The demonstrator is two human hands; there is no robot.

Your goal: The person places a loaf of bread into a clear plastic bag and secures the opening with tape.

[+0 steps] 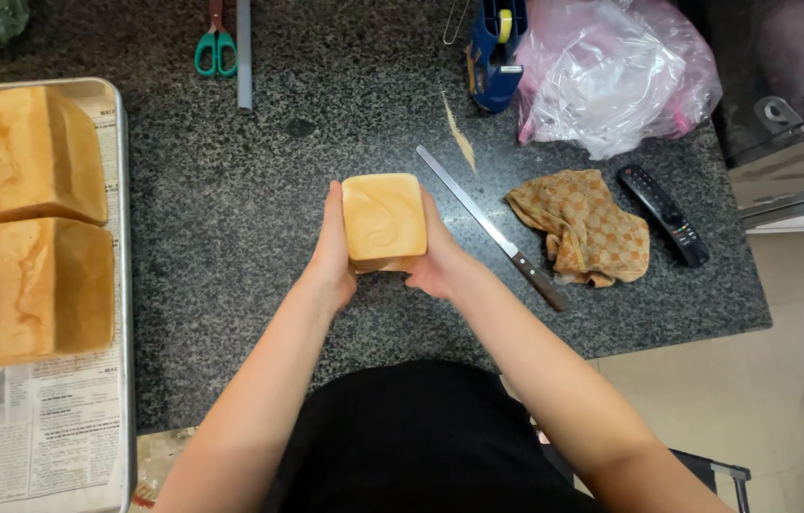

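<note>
A square golden loaf of bread (383, 220) stands on the dark speckled granite counter (231, 218), gripped from both sides. My left hand (331, 252) presses against its left side and my right hand (440, 258) cups its right side and lower corner. A long bread knife (492, 228) with a dark handle lies diagonally on the counter just right of my right hand, untouched.
A metal tray (123, 285) lined with newspaper holds several loaves (41, 285) at the left. A checked cloth (583, 228), a black remote (663, 214), a pink plastic bag (611, 66), a blue tape dispenser (492, 47) and green-handled scissors (217, 43) lie around the counter.
</note>
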